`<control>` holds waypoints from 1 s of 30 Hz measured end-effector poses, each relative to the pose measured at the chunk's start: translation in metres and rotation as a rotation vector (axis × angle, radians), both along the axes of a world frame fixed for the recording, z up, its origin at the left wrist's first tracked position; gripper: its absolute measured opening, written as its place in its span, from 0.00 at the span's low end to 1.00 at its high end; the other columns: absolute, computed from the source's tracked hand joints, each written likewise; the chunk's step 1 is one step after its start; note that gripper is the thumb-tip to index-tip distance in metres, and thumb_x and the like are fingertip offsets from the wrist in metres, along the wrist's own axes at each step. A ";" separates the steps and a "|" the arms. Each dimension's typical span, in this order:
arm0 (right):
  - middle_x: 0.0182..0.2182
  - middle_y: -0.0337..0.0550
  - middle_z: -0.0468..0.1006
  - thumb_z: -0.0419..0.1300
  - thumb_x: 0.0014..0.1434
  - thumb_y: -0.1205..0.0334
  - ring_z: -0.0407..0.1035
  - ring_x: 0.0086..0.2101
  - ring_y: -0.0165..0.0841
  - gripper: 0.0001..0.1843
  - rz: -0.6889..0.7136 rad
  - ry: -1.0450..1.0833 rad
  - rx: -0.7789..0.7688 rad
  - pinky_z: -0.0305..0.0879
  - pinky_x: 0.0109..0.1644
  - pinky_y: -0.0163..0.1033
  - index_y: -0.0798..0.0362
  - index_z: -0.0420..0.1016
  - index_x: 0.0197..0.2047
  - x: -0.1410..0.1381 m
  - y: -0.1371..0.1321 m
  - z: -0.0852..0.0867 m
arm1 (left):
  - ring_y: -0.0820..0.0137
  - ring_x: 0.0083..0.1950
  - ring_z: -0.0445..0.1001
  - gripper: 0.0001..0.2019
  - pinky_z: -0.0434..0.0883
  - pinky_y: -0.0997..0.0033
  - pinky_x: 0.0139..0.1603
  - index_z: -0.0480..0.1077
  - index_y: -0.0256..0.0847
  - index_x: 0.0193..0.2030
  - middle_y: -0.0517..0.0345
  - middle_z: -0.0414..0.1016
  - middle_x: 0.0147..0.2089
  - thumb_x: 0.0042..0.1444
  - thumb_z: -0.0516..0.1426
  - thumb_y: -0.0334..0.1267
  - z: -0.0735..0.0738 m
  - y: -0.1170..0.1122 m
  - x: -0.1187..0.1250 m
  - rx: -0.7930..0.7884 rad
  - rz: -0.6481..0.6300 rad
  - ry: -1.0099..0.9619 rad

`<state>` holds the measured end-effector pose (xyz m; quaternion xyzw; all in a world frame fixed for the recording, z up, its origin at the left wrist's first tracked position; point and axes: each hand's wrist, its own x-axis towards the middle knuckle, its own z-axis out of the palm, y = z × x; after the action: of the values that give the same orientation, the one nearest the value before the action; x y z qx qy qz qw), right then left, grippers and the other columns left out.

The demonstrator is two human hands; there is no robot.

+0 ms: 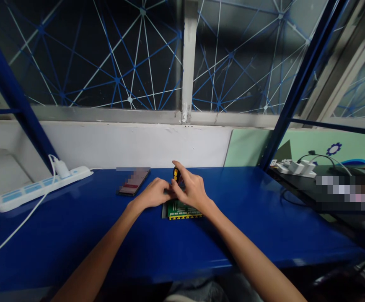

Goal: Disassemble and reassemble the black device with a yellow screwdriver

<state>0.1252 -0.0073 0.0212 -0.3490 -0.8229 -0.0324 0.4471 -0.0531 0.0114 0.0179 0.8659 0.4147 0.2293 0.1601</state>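
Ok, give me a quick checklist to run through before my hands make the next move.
1. Board in place under the hands: ok, the green board lies beneath them, its near edge showing.
2. Tool within reach: ok, the black-and-yellow handle stands roughly upright at the fingers of the right hand.
3. Tool's lower end properly seated: cannot tell, the hands hide it.
4. Left hand steadying the board: cannot tell, its fingertips are hidden.
5. Phone off the board: ok, it lies to the left.
6. White cable away from the board: ok, it runs down the far left.
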 end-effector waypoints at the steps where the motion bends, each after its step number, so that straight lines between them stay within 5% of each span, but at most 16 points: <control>1: 0.38 0.46 0.77 0.47 0.63 0.57 0.72 0.34 0.35 0.31 0.001 0.000 -0.004 0.67 0.38 0.40 0.55 0.51 0.68 0.000 0.000 0.000 | 0.75 0.23 0.61 0.10 0.53 0.73 0.26 0.75 0.32 0.22 0.60 0.68 0.19 0.48 0.56 0.34 0.000 0.000 0.000 0.005 -0.006 0.003; 6: 0.39 0.46 0.77 0.47 0.63 0.56 0.72 0.35 0.35 0.32 0.000 -0.013 -0.003 0.67 0.38 0.41 0.54 0.50 0.68 0.001 0.000 0.000 | 0.75 0.22 0.59 0.11 0.52 0.73 0.25 0.72 0.33 0.18 0.61 0.67 0.17 0.48 0.55 0.33 0.000 0.001 0.000 -0.007 -0.041 0.004; 13: 0.35 0.44 0.77 0.48 0.61 0.57 0.72 0.31 0.34 0.32 -0.026 -0.003 -0.006 0.66 0.35 0.39 0.56 0.50 0.67 0.000 0.005 -0.004 | 0.72 0.26 0.68 0.10 0.60 0.74 0.29 0.76 0.34 0.26 0.57 0.76 0.25 0.49 0.52 0.31 0.005 -0.003 0.002 -0.087 -0.087 0.002; 21: 0.36 0.45 0.78 0.47 0.61 0.56 0.73 0.33 0.36 0.32 -0.021 -0.010 0.000 0.67 0.36 0.42 0.55 0.49 0.67 -0.002 0.007 -0.008 | 0.76 0.22 0.57 0.10 0.52 0.74 0.24 0.72 0.34 0.21 0.63 0.67 0.19 0.47 0.55 0.37 0.000 0.003 0.000 -0.058 0.030 -0.029; 30: 0.38 0.46 0.78 0.46 0.63 0.56 0.72 0.35 0.36 0.32 -0.012 -0.014 0.021 0.67 0.38 0.42 0.55 0.49 0.68 -0.001 0.005 -0.005 | 0.75 0.22 0.57 0.11 0.54 0.75 0.25 0.73 0.34 0.20 0.62 0.67 0.19 0.47 0.53 0.36 0.001 0.004 -0.002 -0.115 -0.043 -0.067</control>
<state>0.1245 -0.0023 0.0161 -0.3490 -0.8235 -0.0464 0.4448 -0.0548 0.0152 0.0187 0.8558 0.4029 0.2306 0.2282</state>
